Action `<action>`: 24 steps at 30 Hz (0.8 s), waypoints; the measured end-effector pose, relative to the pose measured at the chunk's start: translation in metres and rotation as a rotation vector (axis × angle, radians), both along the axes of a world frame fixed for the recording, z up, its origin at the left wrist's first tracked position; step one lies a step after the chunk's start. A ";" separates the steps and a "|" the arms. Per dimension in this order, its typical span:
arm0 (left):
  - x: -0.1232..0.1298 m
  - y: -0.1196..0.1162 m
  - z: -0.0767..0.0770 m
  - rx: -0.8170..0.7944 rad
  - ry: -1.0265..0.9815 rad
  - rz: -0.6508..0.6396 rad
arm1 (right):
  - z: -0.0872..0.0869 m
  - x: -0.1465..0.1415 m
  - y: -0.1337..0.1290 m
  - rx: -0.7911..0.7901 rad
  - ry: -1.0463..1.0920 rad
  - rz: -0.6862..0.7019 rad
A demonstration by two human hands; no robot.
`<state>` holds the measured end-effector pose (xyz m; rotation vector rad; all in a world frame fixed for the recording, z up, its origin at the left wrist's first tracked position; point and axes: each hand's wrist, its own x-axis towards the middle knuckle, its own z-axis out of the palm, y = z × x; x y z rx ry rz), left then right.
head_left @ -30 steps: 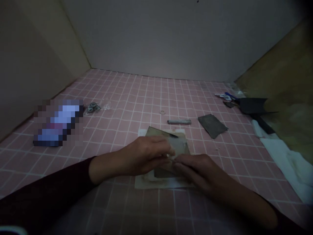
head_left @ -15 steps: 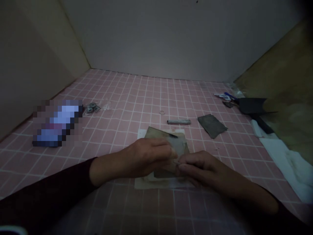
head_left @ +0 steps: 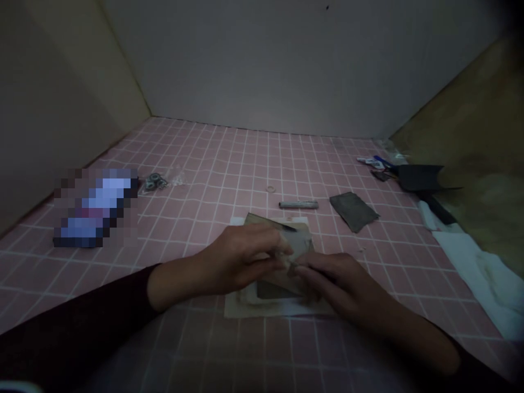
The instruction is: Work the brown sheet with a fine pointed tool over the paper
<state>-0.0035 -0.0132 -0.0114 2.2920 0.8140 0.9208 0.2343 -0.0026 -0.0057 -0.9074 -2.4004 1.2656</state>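
My left hand and my right hand meet fingertip to fingertip over a flat grey sheet, which lies on pale paper. Both are closed in a pinch around something small between them, too small and dim to make out. The sheet has a dark edge at its back. Behind it lie a short silvery tube and a thin pale ring. To the right of the tube rests a dark grey piece of sandpaper or cloth.
A phone with a blurred screen lies at the left, next to small metal rings in a clear bag. At the right are a black dustpan-like object, pens or tubes and white paper. Walls rise behind and at both sides.
My left hand's fingers have parted somewhat from the thumb, and its fingertips have shifted slightly. My right fingertips have moved a little up and left. Objects on the table lie as before.
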 end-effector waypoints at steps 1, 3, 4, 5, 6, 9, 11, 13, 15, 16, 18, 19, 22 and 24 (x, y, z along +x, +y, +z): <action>0.000 0.000 0.001 -0.033 -0.032 0.012 | -0.003 0.000 0.000 0.123 0.019 -0.023; 0.000 0.001 0.002 -0.097 -0.085 0.027 | -0.007 0.000 -0.002 0.299 0.041 -0.035; -0.001 0.001 0.002 -0.109 -0.102 0.035 | -0.008 0.000 -0.003 0.325 0.044 -0.031; -0.001 0.001 0.002 -0.103 -0.108 0.045 | -0.007 -0.001 -0.003 0.302 0.042 -0.028; -0.001 0.001 0.001 -0.080 -0.100 0.051 | -0.005 -0.001 -0.003 0.230 0.032 -0.032; -0.002 0.001 -0.002 0.037 -0.011 0.022 | 0.003 -0.003 -0.001 -0.151 0.001 0.021; -0.002 0.002 -0.004 0.053 0.014 0.012 | 0.005 -0.003 0.001 -0.246 0.008 0.053; -0.002 0.002 -0.004 -0.050 -0.046 0.031 | 0.002 -0.002 0.000 -0.055 0.027 0.010; -0.002 0.002 -0.003 -0.220 -0.139 0.046 | -0.004 -0.001 -0.002 0.222 0.026 -0.049; -0.002 0.003 -0.003 -0.294 -0.174 0.049 | -0.007 -0.001 -0.003 0.315 0.017 -0.058; -0.003 0.003 -0.003 -0.359 -0.204 0.058 | -0.010 -0.002 -0.005 0.357 -0.002 -0.048; -0.003 0.003 -0.003 -0.343 -0.196 0.063 | -0.010 -0.002 -0.005 0.316 -0.003 -0.051; -0.006 0.004 -0.004 -0.169 -0.094 0.050 | -0.002 -0.005 -0.002 0.003 0.032 -0.053; -0.006 0.004 -0.004 -0.086 -0.036 0.039 | 0.003 -0.005 0.002 -0.310 0.057 0.037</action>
